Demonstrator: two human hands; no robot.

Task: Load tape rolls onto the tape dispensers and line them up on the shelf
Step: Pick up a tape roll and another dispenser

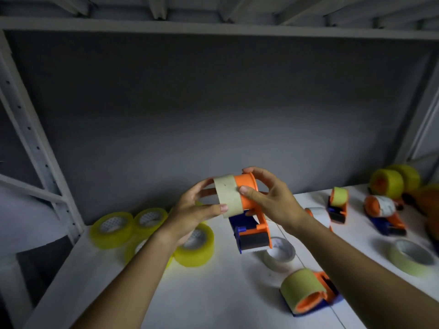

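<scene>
Above the white shelf [213, 293] I hold an orange and blue tape dispenser [251, 231]. My right hand [268, 198] grips its orange spool from the right. My left hand [194, 210] pinches a pale tape roll [226, 197] that sits partway over the spool's left end. The dispenser's cutter end hangs downward toward me.
Several yellow tape rolls [111, 229] lie at the left. A clear roll [280, 255] and a loaded dispenser [306, 293] lie near my right forearm. More loaded dispensers [337, 205] stand at the back right, with a pale roll [413, 257] at the right edge.
</scene>
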